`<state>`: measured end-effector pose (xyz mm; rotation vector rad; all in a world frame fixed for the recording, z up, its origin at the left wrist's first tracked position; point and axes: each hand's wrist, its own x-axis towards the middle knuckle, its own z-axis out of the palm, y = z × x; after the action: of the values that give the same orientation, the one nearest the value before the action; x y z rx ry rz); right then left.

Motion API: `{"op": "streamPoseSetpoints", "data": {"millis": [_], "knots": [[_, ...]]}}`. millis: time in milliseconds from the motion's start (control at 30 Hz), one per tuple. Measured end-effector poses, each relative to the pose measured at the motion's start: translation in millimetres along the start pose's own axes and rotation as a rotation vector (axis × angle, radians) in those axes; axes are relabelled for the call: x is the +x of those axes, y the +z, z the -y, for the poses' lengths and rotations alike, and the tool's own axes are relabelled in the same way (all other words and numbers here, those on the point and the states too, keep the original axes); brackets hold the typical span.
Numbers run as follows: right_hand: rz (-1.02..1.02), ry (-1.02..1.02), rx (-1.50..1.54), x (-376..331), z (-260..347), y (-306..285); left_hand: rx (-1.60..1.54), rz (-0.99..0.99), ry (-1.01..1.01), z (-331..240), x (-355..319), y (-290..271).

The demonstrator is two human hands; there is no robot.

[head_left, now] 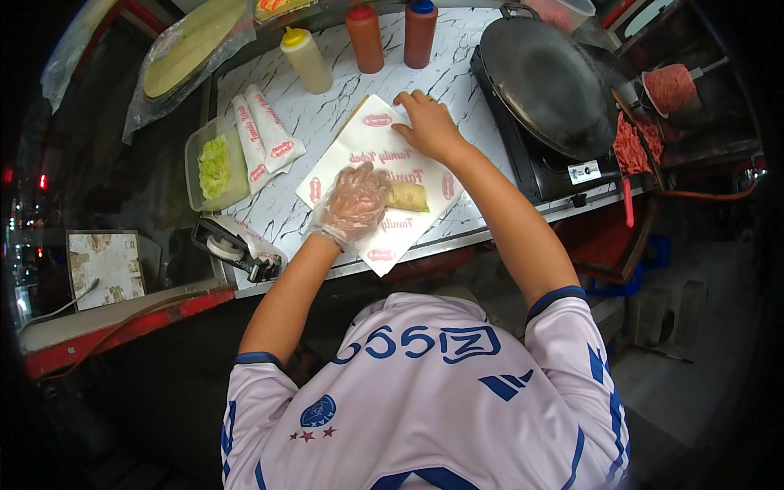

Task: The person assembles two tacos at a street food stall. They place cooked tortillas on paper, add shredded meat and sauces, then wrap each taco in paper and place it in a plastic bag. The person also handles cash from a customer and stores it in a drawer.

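A rolled flatbread wrap (407,196) with green showing at its end lies on printed white wrapping paper (384,251), set cornerwise on the marbled counter. My left hand (356,202), in a clear plastic glove, is closed over the left part of the roll and hides it. Bare and without a glove, my right hand (429,125) rests at the paper's upper right edge, thumb and fingers apart. Two finished paper-wrapped rolls (265,131) lie side by side to the left of the paper.
Lettuce fills a clear tub (216,167) at left, with a tape dispenser (234,247) nearer me. Three sauce bottles (365,39) stand behind the paper. A dark griddle pan (547,86) sits on a stove at right, beside shredded reddish meat (639,145). Bagged flatbreads (192,49) lie far left.
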<state>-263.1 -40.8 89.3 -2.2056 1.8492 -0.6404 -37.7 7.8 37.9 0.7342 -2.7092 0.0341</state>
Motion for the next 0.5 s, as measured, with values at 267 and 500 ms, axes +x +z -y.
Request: {"op": "streamPoseSetpoints", "data": {"millis": [267,500], "knots": [[-0.139,-0.322,0.121,-154.5,44.0,15.2,0.034,0.169,-0.029,-4.5,13.6,-8.0],[0.014,-0.516,0.07,-210.0,80.6,59.7,-0.066,0.177,-0.021,-23.6,-20.3,-18.2]]}}
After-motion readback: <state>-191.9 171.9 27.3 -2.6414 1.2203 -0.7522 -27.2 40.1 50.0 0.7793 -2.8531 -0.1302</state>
